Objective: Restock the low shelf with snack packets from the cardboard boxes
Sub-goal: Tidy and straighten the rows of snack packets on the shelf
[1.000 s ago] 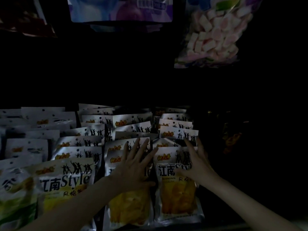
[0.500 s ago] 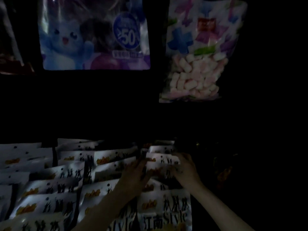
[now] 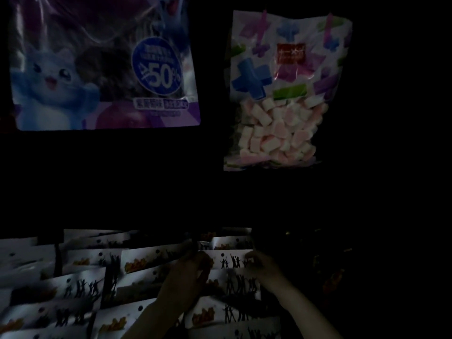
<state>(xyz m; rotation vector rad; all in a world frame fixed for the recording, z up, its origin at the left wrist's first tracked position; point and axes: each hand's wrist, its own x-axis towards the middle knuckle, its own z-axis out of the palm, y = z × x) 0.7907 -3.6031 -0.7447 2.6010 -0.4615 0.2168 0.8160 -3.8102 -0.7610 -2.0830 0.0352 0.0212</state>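
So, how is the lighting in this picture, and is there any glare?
Head view: very dark overall; the hanging marshmallow bag and the purple bag are brightest, the purple one with glare streaks; both hands are dim among the snack packets, so their grip is unclear.

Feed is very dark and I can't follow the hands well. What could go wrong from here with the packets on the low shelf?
1. Both the left hand and right hand work one packet deep in a tightly overlapped row; tugging it may drag neighbouring packets out of line.
2. The shelf is so dim that misaligned packets may go unnoticed.
3. The marshmallow bag hangs above the hands; rising quickly could knock it.
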